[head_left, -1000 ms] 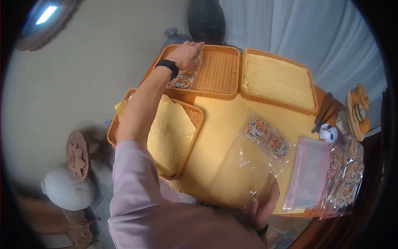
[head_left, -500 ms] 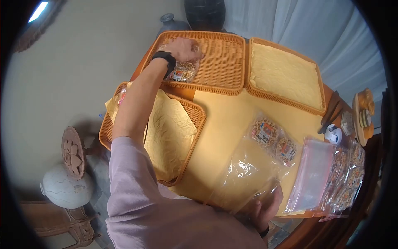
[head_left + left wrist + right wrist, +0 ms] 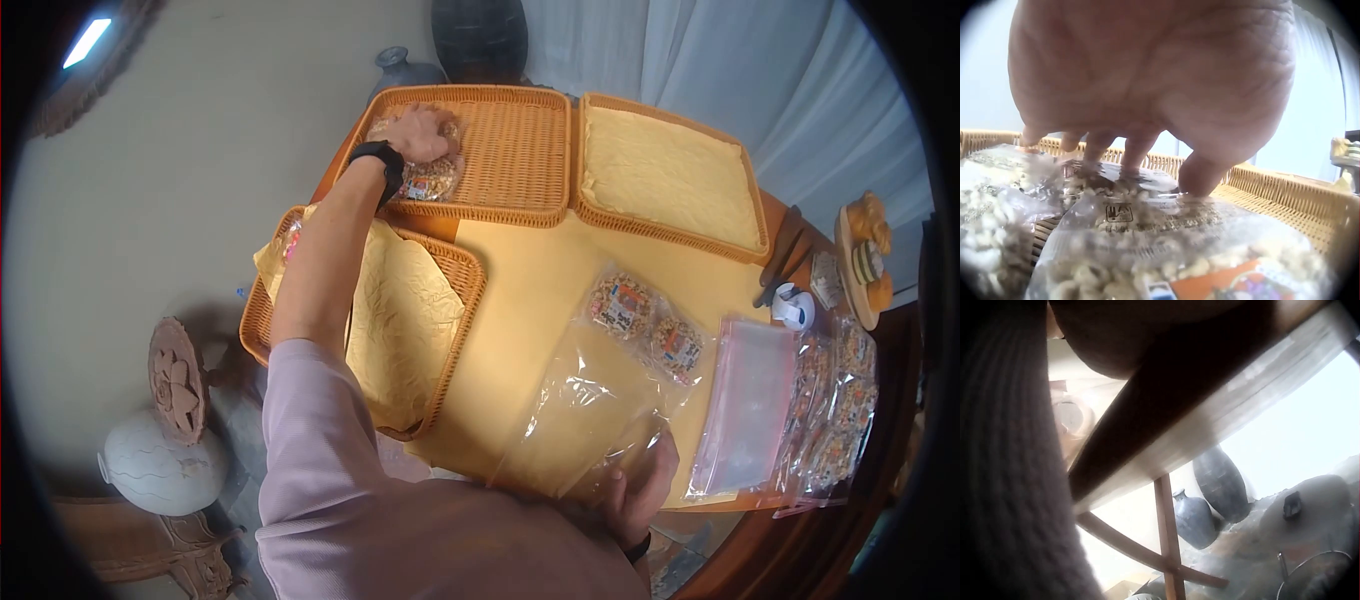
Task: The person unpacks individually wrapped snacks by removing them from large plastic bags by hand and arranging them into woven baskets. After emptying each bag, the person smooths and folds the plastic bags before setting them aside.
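Observation:
My left hand [image 3: 418, 133] is over the far left wicker tray [image 3: 515, 150], at the clear packets of nuts [image 3: 430, 180] along its left side. In the left wrist view, its fingers [image 3: 1138, 150] are spread and reach down to a packet, with the thumb touching the printed packet [image 3: 1185, 250] nearest the camera. At the table's front edge, my right hand [image 3: 648, 490] rests against the near end of a large clear plastic bag [image 3: 585, 400], thumb and fingers apart. Two round packets of nuts [image 3: 640, 315] lie at the bag's far end.
A paper-lined tray [image 3: 670, 180] stands at the back right; another lined basket [image 3: 410, 330] sits under my left forearm. To the right are flat clear bags [image 3: 745, 405], more nut packets [image 3: 840, 420], a white tape dispenser [image 3: 792, 306] and a wooden board [image 3: 862, 262] with food.
My left hand has come down and slightly left onto the packets in the far tray. The right hand stays by the plastic bag. The head view has shifted a little.

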Motion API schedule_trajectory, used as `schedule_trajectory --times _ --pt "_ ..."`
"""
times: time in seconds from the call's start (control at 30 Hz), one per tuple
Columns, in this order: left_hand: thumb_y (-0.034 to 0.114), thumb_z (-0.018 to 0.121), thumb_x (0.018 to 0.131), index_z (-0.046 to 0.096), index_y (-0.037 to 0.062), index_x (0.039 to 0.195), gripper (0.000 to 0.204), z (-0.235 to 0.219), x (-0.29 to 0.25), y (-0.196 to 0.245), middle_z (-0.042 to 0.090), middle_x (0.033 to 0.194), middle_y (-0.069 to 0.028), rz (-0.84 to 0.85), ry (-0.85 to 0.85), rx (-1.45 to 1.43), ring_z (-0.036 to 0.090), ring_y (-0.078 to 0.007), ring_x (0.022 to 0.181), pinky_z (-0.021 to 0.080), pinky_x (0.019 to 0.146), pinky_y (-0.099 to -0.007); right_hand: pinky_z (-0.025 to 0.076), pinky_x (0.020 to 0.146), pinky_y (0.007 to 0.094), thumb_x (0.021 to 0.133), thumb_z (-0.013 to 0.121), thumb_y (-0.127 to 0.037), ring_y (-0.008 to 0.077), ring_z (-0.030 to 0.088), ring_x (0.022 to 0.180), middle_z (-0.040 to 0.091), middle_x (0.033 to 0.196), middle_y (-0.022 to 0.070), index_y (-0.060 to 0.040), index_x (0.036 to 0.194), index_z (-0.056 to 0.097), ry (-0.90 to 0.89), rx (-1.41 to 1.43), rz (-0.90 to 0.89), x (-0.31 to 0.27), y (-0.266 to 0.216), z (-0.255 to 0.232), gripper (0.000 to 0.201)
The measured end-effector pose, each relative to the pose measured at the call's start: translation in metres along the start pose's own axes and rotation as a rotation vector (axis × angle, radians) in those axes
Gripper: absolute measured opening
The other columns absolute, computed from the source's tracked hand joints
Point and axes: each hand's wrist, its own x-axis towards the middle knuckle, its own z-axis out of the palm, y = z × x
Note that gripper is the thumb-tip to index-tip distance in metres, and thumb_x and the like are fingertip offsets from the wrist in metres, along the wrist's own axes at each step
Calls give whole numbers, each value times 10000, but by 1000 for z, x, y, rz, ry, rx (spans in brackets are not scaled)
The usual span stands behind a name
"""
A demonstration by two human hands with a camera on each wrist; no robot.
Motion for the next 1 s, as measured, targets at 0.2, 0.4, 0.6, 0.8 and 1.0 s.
schedule_trajectory --times 0.2,0.4,0.6,0.8,1.0 --pt "753 586 827 271 96 1637 1090 0 -25 30 104 1706 -255 -89 2 71 32 -427 1587 96 1275 -568 408 1091 567 943 644 -264 522 501 1302 495 1450 321 50 1468 408 21 -24 7 2 -4 -2 655" --pt "680 562 873 178 133 1660 1032 13 -31 11 70 1719 -225 -29 -27 119 21 -415 1591 113 1256 -630 425 1077 571 941 655 -249 525 512 1289 496 1441 329 57 1445 425 35 -18 -22 2 -3 -2 634" --pt "671 501 929 163 152 1661 959 26 -28 -1 74 1718 -223 -46 -5 20 24 -424 1588 149 1235 -665 427 1077 575 939 666 -253 525 513 1293 501 1436 330 69 1430 435 48 -20 -54 2 -2 -1 631" --pt "729 473 930 209 89 1640 991 31 -31 -6 90 1698 -276 11 69 8 41 -471 1573 168 1235 -654 425 1082 572 932 678 -254 521 515 1292 502 1437 329 85 1433 435 28 -39 -46 1 -1 -3 651" --pt "731 465 944 345 -24 1569 987 14 -59 -11 274 1620 -320 76 187 -108 180 -488 1534 280 1224 -548 409 1100 561 907 700 -237 509 497 1314 484 1456 324 87 1423 443 25 26 -28 1 -2 -4 661"
